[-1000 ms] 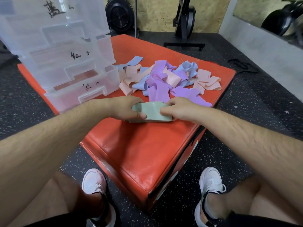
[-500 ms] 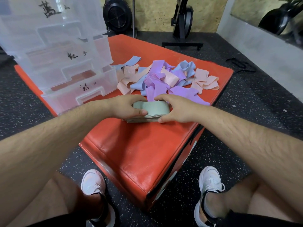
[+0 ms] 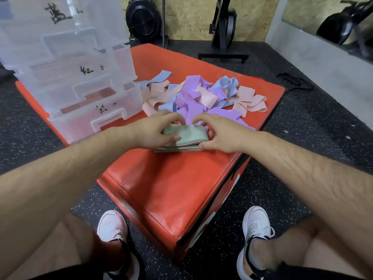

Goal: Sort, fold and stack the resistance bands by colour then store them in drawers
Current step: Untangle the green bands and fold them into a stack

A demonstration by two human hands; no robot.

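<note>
Two white trainers (image 3: 112,225) stand on the black speckled rubber floor (image 3: 272,178), one on either side of the near corner of the red vinyl-covered padded box (image 3: 161,188), which is seen corner-on.

About midway across the top of the box lies the stack of folded pale green elastic bands (image 3: 187,136). It lies flat, with its layered edges facing the near side. The left hand (image 3: 149,132) grips the stack's left end, with the thumb flat on the top band and the fingers curled over the far edge. The right hand (image 3: 224,134) holds the right end, with the thumb tip against the near right corner and the arched fingers reaching over the far edge. Its fingertips are blurred. Both forearms are bare.

Just behind the stack, on the far half of the box, sprawls the loose heap of purple, blue and peach elastic bands (image 3: 201,98), unfolded and overlapping. The purple ones lie closest to the fingers, and I cannot tell whether they touch. A few peach bands lie toward the box's right edge.

On the left corner of the box stands the clear plastic drawer unit (image 3: 66,63). Three drawers are visible, each with black handwriting on its front, and the fronts step outward from top to bottom.

Beyond the far corner of the box, a round black fan (image 3: 143,19) and a black exercise machine (image 3: 224,27) stand on the floor.
</note>
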